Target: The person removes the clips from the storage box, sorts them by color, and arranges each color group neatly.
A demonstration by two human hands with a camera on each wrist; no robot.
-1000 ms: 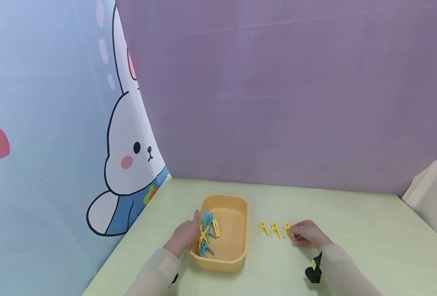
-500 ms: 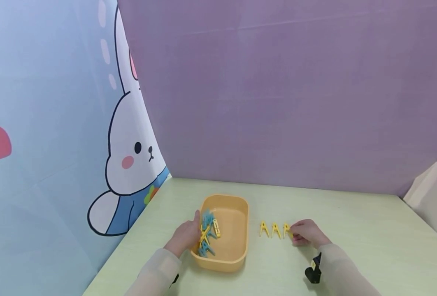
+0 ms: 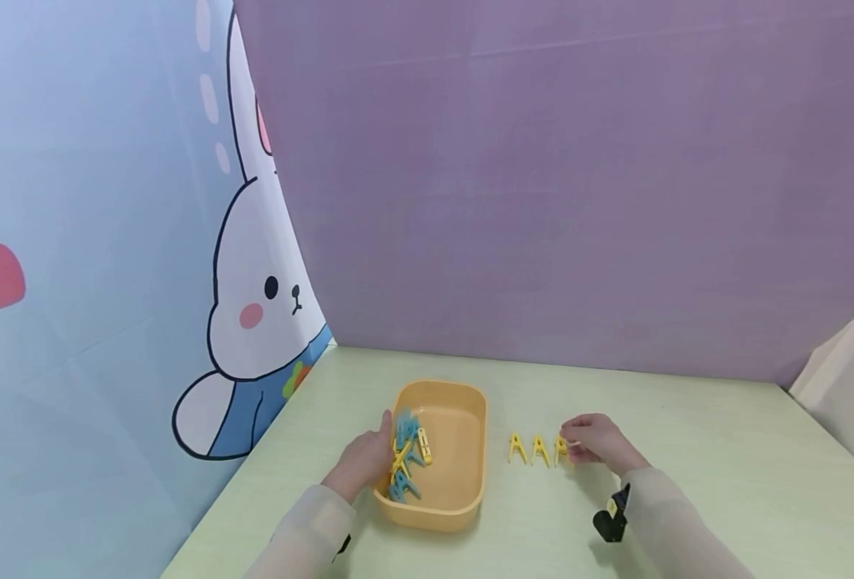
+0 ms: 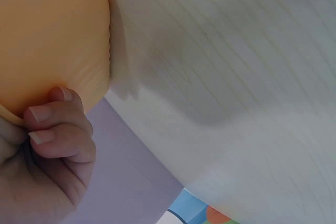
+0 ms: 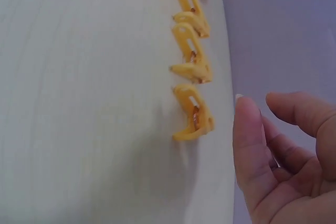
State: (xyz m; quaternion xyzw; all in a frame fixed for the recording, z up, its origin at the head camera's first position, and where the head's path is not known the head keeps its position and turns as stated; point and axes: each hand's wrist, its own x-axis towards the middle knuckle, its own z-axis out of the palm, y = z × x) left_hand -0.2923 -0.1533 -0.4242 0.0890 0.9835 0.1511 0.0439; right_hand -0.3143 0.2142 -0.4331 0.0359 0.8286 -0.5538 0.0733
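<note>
My left hand (image 3: 362, 460) grips the left wall of a yellow-orange plastic basin (image 3: 482, 458), thumb over the rim and fingers against the outside (image 4: 68, 72). Blue clothespins (image 3: 403, 486) and yellow clothespins (image 3: 424, 446) lie heaped along the basin's left side. To its right, three yellow clothespins stand in a row on the table: left (image 3: 517, 448), middle (image 3: 539, 450) and right (image 3: 560, 450). My right hand (image 3: 599, 442) hovers just beside the right clothespin, partly covering it in the head view. The right wrist view shows thumb and forefinger apart, holding nothing, clear of that clothespin (image 5: 195, 114).
A pale wood-grain table (image 3: 687, 450) carries everything. Behind it hangs a purple cloth backdrop (image 3: 543, 201), and a blue sheet with a cartoon rabbit (image 3: 268, 322) borders the left side. A dark wrist device (image 3: 611, 515) sits under my right sleeve.
My right hand has let go of the right yellow clothespin and lifted slightly up and away, leaving it standing in the row. My left hand stays on the basin.
</note>
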